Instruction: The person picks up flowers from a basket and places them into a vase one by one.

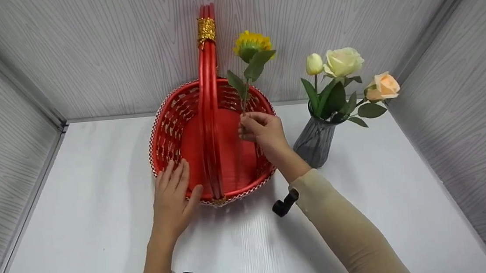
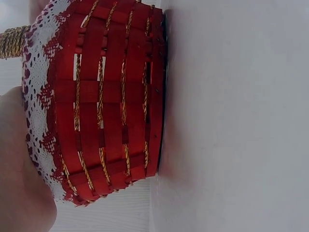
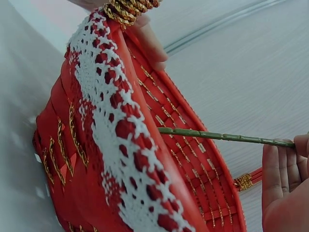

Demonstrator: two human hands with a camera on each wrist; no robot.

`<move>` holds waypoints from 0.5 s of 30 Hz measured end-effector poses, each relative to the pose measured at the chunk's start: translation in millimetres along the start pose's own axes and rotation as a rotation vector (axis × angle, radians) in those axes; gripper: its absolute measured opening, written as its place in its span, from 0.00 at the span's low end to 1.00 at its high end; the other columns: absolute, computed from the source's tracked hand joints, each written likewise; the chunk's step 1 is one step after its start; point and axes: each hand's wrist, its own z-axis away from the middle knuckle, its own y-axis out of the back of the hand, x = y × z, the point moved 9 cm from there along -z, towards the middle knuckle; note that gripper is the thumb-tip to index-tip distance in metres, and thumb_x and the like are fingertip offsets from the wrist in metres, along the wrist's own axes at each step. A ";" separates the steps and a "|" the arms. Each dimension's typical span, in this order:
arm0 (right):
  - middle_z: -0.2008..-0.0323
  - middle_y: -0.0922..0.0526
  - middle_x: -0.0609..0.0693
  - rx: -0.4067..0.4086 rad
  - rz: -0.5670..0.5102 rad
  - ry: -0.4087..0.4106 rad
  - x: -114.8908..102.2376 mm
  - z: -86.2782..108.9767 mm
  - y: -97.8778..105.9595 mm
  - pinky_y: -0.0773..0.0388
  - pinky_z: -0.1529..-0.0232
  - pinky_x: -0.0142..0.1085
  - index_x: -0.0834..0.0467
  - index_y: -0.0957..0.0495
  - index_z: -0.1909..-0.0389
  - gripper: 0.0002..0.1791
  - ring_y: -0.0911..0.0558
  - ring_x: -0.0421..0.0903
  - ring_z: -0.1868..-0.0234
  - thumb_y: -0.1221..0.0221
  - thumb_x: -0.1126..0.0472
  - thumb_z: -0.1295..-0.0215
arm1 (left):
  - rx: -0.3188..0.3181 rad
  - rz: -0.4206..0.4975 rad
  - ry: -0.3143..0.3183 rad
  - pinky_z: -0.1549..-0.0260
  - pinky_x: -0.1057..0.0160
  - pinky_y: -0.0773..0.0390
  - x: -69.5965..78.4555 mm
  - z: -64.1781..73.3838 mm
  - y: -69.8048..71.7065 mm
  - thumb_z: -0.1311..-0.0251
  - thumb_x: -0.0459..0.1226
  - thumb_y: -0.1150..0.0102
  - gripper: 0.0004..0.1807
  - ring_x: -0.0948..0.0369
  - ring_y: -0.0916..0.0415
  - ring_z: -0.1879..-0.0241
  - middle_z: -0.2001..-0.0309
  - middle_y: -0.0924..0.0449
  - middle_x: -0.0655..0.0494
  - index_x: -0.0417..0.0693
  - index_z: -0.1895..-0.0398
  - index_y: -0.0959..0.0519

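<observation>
My right hand pinches the stem of a yellow sunflower between thumb and fingers, above the right part of a red woven basket. The flower head points up and away; in the right wrist view the green stem's lower part passes behind the near rim into the basket. With fingers spread straight, my left hand rests over the basket's near left rim. White and red lace trim runs along that rim, and the tall red handle arches over the middle.
Right of the basket stands a grey glass vase holding a cream rose, a pale tulip and a peach rose. Everything sits on a white table with grey wood-patterned panels behind and at both sides.
</observation>
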 end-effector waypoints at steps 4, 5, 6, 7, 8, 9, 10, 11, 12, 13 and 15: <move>0.67 0.16 0.59 0.007 0.005 0.009 -7.0 6.2 5.0 0.14 0.62 0.39 0.63 0.17 0.60 0.06 0.15 0.46 0.70 0.37 0.64 0.33 | -0.003 -0.003 0.000 0.26 0.40 0.54 -0.2 -0.5 0.7 0.31 0.52 0.47 0.35 0.47 0.45 0.24 0.28 0.33 0.47 0.47 0.25 0.36; 0.66 0.16 0.60 0.007 0.002 0.012 -8.4 7.7 6.1 0.14 0.62 0.39 0.63 0.17 0.59 0.06 0.15 0.46 0.69 0.37 0.64 0.33 | -0.002 -0.003 -0.002 0.26 0.40 0.53 -0.1 -0.5 0.8 0.32 0.51 0.47 0.35 0.47 0.45 0.24 0.28 0.33 0.47 0.47 0.26 0.36; 0.66 0.16 0.60 0.010 -0.001 0.015 -10.1 9.2 7.3 0.14 0.62 0.39 0.63 0.17 0.59 0.06 0.15 0.46 0.70 0.37 0.64 0.33 | -0.003 -0.003 -0.004 0.26 0.40 0.53 0.0 -0.6 0.7 0.31 0.51 0.47 0.35 0.47 0.45 0.24 0.28 0.33 0.47 0.46 0.26 0.36; 0.67 0.16 0.59 0.012 -0.007 0.018 -11.5 10.6 8.2 0.14 0.62 0.39 0.63 0.17 0.60 0.06 0.15 0.46 0.70 0.37 0.64 0.33 | -0.003 -0.003 -0.006 0.26 0.40 0.53 0.1 -0.6 0.6 0.31 0.51 0.47 0.35 0.46 0.45 0.24 0.28 0.33 0.47 0.46 0.26 0.36; 0.67 0.16 0.60 0.014 -0.011 0.025 -12.9 11.9 9.5 0.14 0.63 0.39 0.63 0.17 0.60 0.06 0.15 0.46 0.70 0.37 0.64 0.33 | -0.003 -0.002 -0.008 0.26 0.40 0.53 0.3 -0.7 0.5 0.31 0.51 0.47 0.35 0.46 0.45 0.24 0.28 0.33 0.47 0.46 0.26 0.36; 0.67 0.16 0.59 0.016 -0.013 0.030 -13.9 13.0 11.0 0.14 0.63 0.39 0.64 0.17 0.60 0.06 0.15 0.46 0.70 0.37 0.64 0.33 | -0.005 -0.003 -0.009 0.26 0.40 0.53 0.5 -0.8 0.4 0.31 0.51 0.47 0.35 0.46 0.45 0.24 0.28 0.33 0.47 0.45 0.26 0.36; 0.68 0.15 0.58 0.019 -0.010 0.036 -15.2 14.4 12.7 0.14 0.63 0.38 0.64 0.17 0.60 0.06 0.15 0.46 0.70 0.37 0.65 0.33 | -0.006 -0.003 -0.011 0.26 0.40 0.53 0.8 -1.0 0.3 0.31 0.51 0.47 0.35 0.46 0.45 0.25 0.28 0.33 0.46 0.45 0.26 0.36; 0.69 0.16 0.57 0.021 -0.009 0.042 -16.5 15.8 14.5 0.14 0.63 0.38 0.64 0.17 0.60 0.06 0.15 0.46 0.70 0.37 0.65 0.33 | -0.007 -0.003 -0.011 0.26 0.40 0.53 1.0 -1.2 0.2 0.31 0.51 0.47 0.35 0.46 0.45 0.25 0.28 0.33 0.46 0.45 0.26 0.36; 0.69 0.16 0.56 0.021 -0.007 0.046 -17.7 17.1 16.1 0.14 0.63 0.38 0.64 0.17 0.60 0.06 0.15 0.46 0.70 0.37 0.65 0.32 | -0.008 -0.004 -0.010 0.26 0.40 0.53 1.1 -1.4 0.2 0.31 0.51 0.47 0.35 0.46 0.45 0.24 0.28 0.33 0.46 0.45 0.26 0.36; 0.69 0.15 0.56 0.021 -0.007 0.047 -18.7 18.4 18.0 0.14 0.63 0.39 0.64 0.18 0.60 0.06 0.15 0.46 0.70 0.37 0.65 0.33 | -0.009 -0.005 -0.008 0.26 0.40 0.53 1.0 -1.4 0.1 0.31 0.51 0.47 0.35 0.46 0.46 0.24 0.28 0.34 0.46 0.45 0.26 0.36; 0.69 0.16 0.55 0.023 -0.003 0.049 -21.3 21.4 21.9 0.13 0.62 0.39 0.65 0.18 0.59 0.07 0.14 0.46 0.70 0.37 0.64 0.33 | -0.012 -0.005 -0.003 0.26 0.40 0.53 0.6 -1.2 -0.2 0.31 0.52 0.48 0.35 0.46 0.46 0.24 0.28 0.34 0.47 0.46 0.25 0.37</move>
